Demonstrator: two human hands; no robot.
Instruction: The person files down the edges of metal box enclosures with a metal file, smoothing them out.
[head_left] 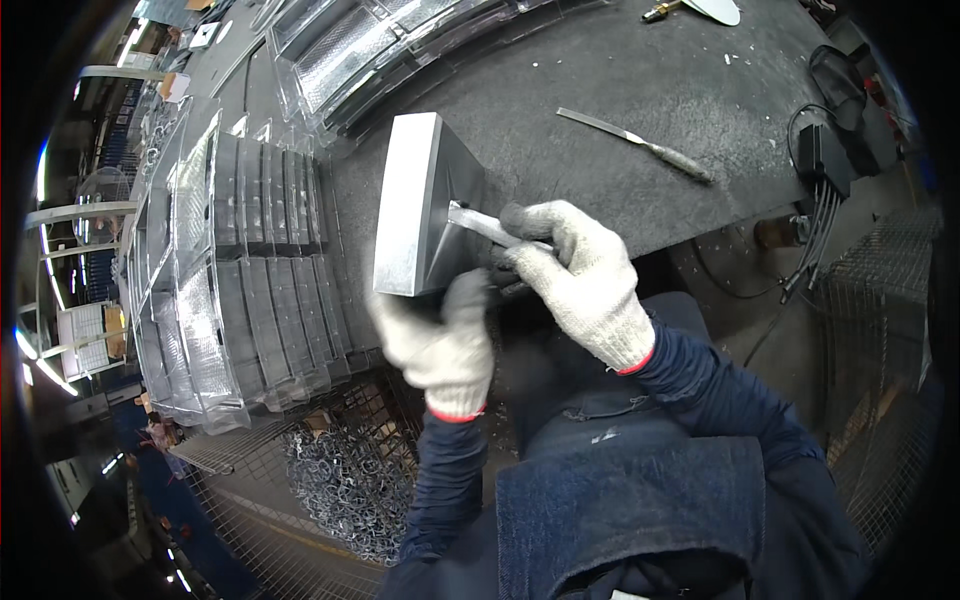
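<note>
Trays [285,215] of clear plastic stand stacked at left, a wire basket [230,500] of small metal pieces below them. A silvery metal box [405,205] sits tilted at the near edge of the dark desk [740,130]. A worker's gloved left hand [440,345], blurred, is at the box's lower edge; whether its fingers grip cannot be told. The gloved right hand [585,280] has its fingers closed around a flat metal tool [482,224], tip at the box's side. Farther right lie a handled file [640,145] and dark cables [825,215].
</note>
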